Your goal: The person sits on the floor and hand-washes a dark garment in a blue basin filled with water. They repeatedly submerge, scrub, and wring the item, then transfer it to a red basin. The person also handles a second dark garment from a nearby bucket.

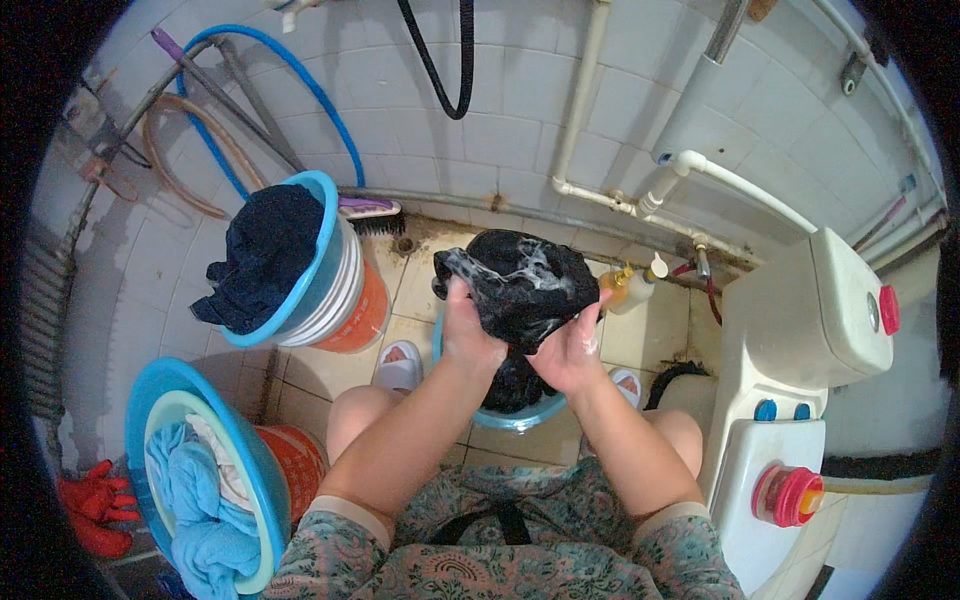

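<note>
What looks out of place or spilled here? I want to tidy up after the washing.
Little stands out: both hands grip a soapy black garment over a blue basin; red gloves lie on the floor.

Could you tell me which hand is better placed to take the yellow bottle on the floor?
Right, probably. The right hand grips the soapy black cloth on the side nearest the yellow bottle; the left hand is farther away.

Two bottles on floor tiles at far wall, right of raised dark cloth: amber-yellow bottle [617,286], gold cap; beside it, right, white bottle [640,290], white cap. Labels unreadable.
</note>
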Tool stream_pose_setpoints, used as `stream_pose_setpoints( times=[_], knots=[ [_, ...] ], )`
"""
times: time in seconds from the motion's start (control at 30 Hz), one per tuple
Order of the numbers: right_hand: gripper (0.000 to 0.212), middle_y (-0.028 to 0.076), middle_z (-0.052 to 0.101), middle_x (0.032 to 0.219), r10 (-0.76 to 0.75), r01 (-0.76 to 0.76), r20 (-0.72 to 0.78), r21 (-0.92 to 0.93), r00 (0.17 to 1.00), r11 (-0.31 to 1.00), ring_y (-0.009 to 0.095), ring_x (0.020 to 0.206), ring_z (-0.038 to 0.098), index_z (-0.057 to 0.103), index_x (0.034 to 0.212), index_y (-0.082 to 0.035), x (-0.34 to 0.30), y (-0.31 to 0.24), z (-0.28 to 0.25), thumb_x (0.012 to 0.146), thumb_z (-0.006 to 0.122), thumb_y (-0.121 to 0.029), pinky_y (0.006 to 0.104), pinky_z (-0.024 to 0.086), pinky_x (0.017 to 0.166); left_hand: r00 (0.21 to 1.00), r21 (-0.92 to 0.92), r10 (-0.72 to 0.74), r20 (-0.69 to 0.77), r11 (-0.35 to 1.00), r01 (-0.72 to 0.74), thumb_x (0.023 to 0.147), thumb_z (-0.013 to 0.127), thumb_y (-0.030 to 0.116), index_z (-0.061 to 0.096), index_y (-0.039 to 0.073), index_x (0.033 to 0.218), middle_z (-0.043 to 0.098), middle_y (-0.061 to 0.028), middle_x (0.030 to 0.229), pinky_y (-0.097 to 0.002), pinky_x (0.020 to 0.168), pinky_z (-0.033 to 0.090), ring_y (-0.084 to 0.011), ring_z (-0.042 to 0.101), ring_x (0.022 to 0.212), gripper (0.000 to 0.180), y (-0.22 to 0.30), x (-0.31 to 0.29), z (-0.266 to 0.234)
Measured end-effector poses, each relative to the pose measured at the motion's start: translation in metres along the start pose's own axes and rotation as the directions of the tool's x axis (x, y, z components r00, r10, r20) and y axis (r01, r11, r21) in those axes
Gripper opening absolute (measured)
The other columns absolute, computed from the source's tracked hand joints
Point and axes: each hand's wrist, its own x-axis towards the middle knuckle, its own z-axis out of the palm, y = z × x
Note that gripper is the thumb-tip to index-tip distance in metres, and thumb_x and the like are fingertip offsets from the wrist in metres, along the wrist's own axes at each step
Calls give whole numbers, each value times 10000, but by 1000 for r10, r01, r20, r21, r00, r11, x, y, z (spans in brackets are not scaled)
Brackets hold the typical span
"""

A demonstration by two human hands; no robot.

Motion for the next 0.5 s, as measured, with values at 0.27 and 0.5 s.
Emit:
stream_pose_setpoints(
  times=[0.27,0.5],
  knots=[
    [408,119,588,1127,-69,14,-408,-138,910,990,270,1018,569,536,1141,-39,5,-24,1,815,632,-265,410,436,932,965,435,261,29,865,-248,866,472,194,511,75,1163,596,-79,1091,-417,899,438,-254,571,988,322,9,7,-18],
    [277,104,640,968,-158,16,-456,-299,876,954,255,881,612,605,992,-38,0,-47,5,754,628,-178,391,489,835,993,791,5,-119,605,92,773,567,252,153,102,1413,268,-175,1396,-473,1024,177,-282,322,1238,776,32,0,-14]
  ],
)
